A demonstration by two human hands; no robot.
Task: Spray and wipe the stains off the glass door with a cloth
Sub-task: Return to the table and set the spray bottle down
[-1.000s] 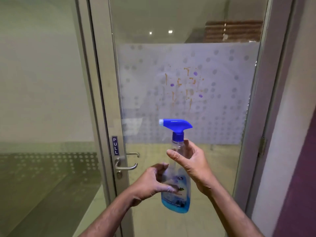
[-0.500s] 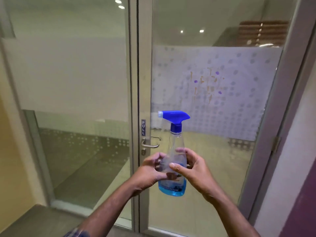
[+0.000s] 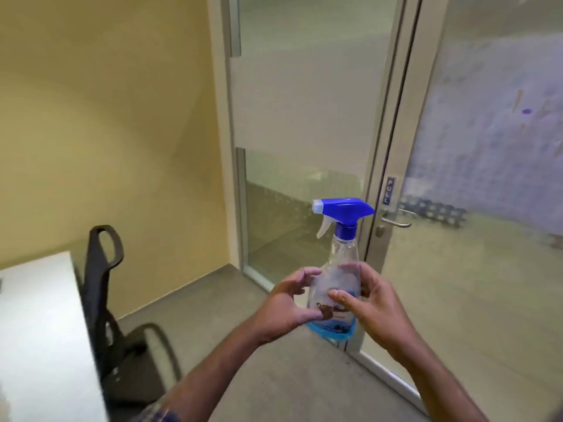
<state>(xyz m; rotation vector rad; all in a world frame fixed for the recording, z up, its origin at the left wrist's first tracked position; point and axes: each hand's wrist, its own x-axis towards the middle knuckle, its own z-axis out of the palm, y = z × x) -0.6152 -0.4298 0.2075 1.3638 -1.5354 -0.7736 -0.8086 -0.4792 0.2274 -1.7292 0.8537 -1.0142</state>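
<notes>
A clear spray bottle with a blue trigger head and a little blue liquid at its base stands upright between both hands, nozzle pointing left. My left hand grips its lower body from the left. My right hand wraps it from the right, fingers across the label. The glass door with a frosted dotted band is at the right. Orange and purple stains show on the band near the right edge. No cloth is in view.
A metal lever handle and a PULL sign sit on the door frame. A fixed glass panel is left of the door. A black office chair and a white table stand at the lower left by a yellow wall.
The view has swung left, so the door and stains slid to the right edge and the chair and table came into sight. Both hands keep hold of the bottle's lower body.
</notes>
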